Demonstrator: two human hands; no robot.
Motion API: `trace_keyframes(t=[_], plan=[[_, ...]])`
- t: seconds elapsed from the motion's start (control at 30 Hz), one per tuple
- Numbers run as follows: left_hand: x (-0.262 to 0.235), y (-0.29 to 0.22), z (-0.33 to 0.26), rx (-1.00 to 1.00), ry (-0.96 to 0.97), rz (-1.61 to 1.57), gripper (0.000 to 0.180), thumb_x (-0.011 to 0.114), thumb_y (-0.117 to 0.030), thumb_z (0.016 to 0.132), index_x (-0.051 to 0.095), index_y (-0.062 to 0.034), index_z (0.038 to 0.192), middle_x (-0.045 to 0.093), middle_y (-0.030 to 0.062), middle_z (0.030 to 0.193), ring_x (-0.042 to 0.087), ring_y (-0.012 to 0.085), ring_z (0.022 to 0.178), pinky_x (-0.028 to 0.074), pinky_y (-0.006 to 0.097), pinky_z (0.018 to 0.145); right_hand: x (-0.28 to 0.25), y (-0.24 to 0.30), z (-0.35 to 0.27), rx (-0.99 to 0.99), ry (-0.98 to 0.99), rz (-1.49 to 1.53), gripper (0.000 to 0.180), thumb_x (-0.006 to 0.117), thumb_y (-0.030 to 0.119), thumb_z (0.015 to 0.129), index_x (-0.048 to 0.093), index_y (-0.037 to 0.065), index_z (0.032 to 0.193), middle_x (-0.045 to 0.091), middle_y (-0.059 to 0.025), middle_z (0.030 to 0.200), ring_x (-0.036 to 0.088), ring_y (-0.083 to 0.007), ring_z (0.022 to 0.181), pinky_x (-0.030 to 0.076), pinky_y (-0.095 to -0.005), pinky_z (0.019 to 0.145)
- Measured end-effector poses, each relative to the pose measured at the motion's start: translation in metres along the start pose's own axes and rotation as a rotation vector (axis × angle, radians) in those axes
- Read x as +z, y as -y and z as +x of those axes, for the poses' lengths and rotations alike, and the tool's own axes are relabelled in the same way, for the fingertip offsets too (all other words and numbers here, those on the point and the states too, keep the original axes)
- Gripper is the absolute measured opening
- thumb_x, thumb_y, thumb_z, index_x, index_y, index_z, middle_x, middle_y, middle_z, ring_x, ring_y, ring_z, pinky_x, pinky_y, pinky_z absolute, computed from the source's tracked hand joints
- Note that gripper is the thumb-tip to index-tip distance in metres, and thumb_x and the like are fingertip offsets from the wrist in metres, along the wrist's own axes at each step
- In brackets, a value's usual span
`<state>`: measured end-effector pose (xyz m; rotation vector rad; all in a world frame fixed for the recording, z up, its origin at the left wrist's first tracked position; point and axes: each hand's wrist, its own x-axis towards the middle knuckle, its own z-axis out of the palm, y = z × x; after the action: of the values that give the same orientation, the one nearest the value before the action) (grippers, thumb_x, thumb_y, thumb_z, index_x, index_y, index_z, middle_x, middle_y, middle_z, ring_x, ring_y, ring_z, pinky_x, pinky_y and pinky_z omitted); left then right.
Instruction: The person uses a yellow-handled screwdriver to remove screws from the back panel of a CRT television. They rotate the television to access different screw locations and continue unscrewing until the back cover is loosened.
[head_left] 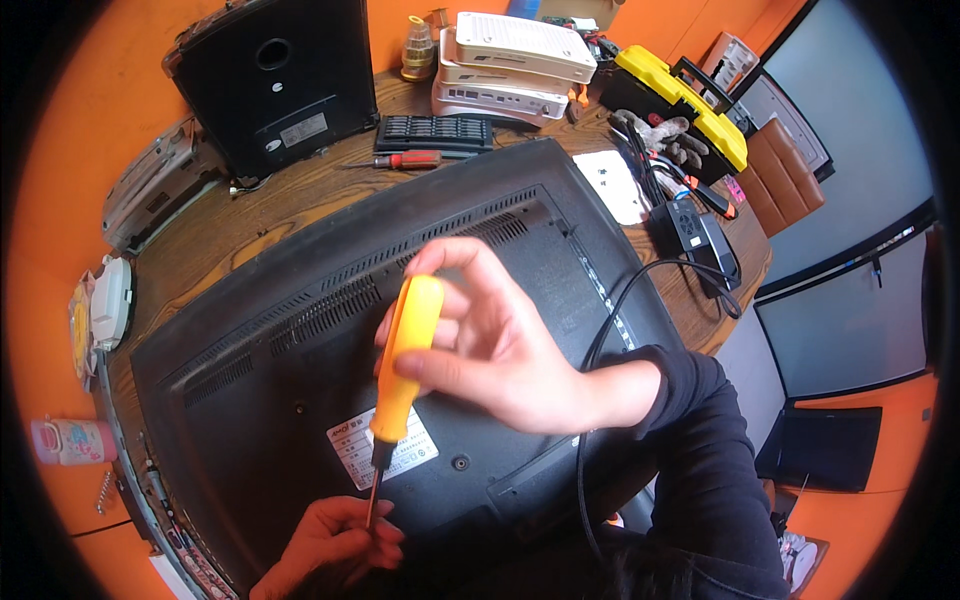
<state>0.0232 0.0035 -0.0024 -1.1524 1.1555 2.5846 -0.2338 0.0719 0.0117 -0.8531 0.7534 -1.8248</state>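
Observation:
A screwdriver with a yellow handle (408,345) is held upright, its tip pointing down, above the back of a black flat-screen TV or monitor (480,350). My right hand (500,345) wraps its fingers and thumb round the yellow handle. Lower down, my left hand (335,535) pinches the metal shaft near its lower end. The tip itself is hidden by the left fingers. Behind the shaft, a white label (408,455) is stuck on the black casing. A round screw hole (461,463) shows right of the label.
A black cable (582,480) runs across the casing's right side. On the wooden table (250,215) lie a red-handled screwdriver (410,160) and a bit set (435,132). White boxes (520,50) are stacked behind. A yellow-and-black toolbox (680,95) and a power adapter (690,230) stand right.

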Motion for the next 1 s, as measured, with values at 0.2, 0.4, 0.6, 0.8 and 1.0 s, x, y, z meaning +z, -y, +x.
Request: trace_keyframes(t=[0.2, 0.4, 0.6, 0.8, 1.0], plan=[[-0.004, 0.006, -0.004, 0.103, 0.252, -0.394, 0.022, 0.048, -0.016, 0.090, 0.047, -0.0046, 0.108, 0.057, 0.0133, 0.091, 0.057, 0.0198, 0.072, 0.048, 0.032, 0.057, -0.026, -0.002, 0.021, 0.298, -0.434, 0.309, 0.040, 0.059, 0.005, 0.083, 0.034, 0.005, 0.114, 0.056, -0.0124, 0.097, 0.061, -0.0222, 0.089, 0.056, -0.0334, 0.074], [-0.018, 0.019, 0.000, 0.264, 0.529, -0.657, 0.024, 0.039, -0.023, 0.094, 0.048, -0.0050, 0.108, 0.053, 0.0120, 0.104, 0.054, 0.0215, 0.079, 0.047, 0.036, 0.065, -0.032, -0.008, 0.020, 0.347, -0.388, 0.338, 0.023, 0.057, 0.009, 0.085, 0.043, 0.007, 0.103, 0.055, -0.0105, 0.096, 0.060, -0.0211, 0.091, 0.055, -0.0328, 0.076], [-0.024, 0.021, 0.019, 0.229, 0.960, -0.866, 0.031, 0.033, -0.028, 0.096, 0.049, -0.0056, 0.110, 0.054, 0.0125, 0.106, 0.056, 0.0218, 0.084, 0.049, 0.036, 0.066, -0.034, -0.009, 0.021, 0.377, -0.395, 0.345, 0.023, 0.056, 0.009, 0.085, 0.042, 0.007, 0.103, 0.054, -0.0100, 0.097, 0.059, -0.0208, 0.091, 0.054, -0.0324, 0.077], [-0.013, 0.015, 0.013, 0.216, 0.463, -0.926, 0.031, 0.032, -0.023, 0.096, 0.046, -0.0048, 0.117, 0.056, 0.0121, 0.102, 0.056, 0.0165, 0.093, 0.049, 0.028, 0.074, -0.032, -0.005, 0.024, 0.347, -0.484, 0.335, 0.040, 0.059, 0.006, 0.083, 0.035, 0.006, 0.114, 0.051, -0.0116, 0.103, 0.058, -0.0223, 0.094, 0.055, -0.0352, 0.075], [0.004, -0.001, 0.033, 0.500, 0.038, -0.760, 0.036, 0.031, -0.017, 0.096, 0.038, 0.0027, 0.125, 0.051, 0.0123, 0.117, 0.052, 0.0184, 0.108, 0.044, 0.027, 0.094, -0.028, 0.034, 0.023, 0.097, -0.502, 0.159, 0.035, 0.057, 0.009, 0.084, 0.038, 0.008, 0.113, 0.052, -0.0101, 0.101, 0.057, -0.0219, 0.096, 0.055, -0.0350, 0.077]])
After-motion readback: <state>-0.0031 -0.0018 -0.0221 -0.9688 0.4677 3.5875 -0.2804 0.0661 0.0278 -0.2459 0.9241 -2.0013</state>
